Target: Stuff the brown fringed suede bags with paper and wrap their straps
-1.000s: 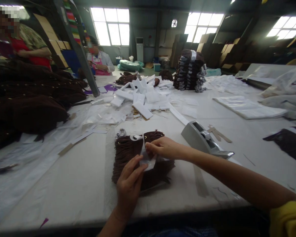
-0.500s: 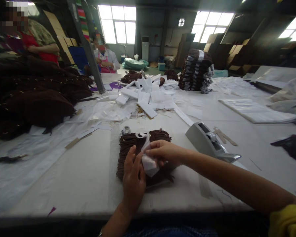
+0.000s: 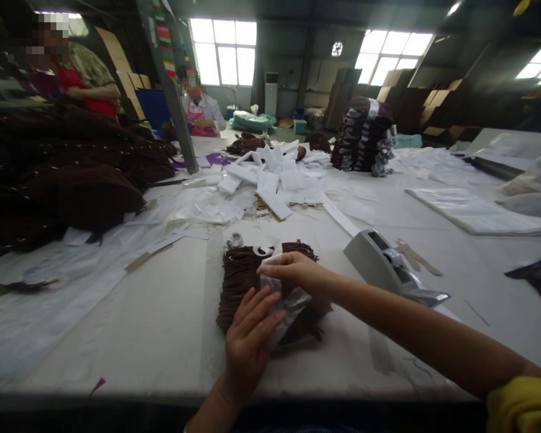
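Left fingers (image 3: 253, 314) now flatter over the whitish strip (image 3: 269, 282), long axis near-to-far, right fingers (image 3: 280, 269) pinched on it.

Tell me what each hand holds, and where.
The right hand pinches the plastic at its upper part. The left hand lies against it lower down; whether it grips cannot be told.

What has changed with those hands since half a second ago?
The right hand has moved slightly leftward and farther from the person, pinching the plastic film. The left hand has drawn nearer the person, fingers flatter across the film. The brown bundle and tape dispenser stayed put.
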Available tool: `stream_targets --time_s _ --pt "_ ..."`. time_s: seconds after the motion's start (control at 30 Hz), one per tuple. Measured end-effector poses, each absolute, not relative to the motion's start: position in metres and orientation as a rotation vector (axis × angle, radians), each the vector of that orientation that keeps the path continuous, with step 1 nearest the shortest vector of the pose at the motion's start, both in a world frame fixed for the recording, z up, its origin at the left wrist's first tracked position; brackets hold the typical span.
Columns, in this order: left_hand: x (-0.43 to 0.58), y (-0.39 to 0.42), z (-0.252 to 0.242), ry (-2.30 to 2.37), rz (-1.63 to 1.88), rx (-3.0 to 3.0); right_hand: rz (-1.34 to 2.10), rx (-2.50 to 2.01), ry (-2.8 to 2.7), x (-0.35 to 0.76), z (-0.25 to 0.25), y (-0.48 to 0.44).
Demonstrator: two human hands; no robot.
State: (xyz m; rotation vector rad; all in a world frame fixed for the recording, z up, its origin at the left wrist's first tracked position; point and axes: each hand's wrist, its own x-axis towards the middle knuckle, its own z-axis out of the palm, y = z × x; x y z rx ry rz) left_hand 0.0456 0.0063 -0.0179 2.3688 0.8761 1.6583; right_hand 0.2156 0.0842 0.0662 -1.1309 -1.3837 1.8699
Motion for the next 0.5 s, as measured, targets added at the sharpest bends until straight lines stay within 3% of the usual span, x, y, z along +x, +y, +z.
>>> stream_targets --time_s 0.23,0.5 --pt "0.046 0.005 -0.021 0.902 1.608 2.416 0.839 -0.931 -1.905 0.208 0.074 0.123" --pt "0.044 0.005 -0.018 0.980 1.457 2.595 0.793 -1.236 -2.132 0.207 0.036 0.172"
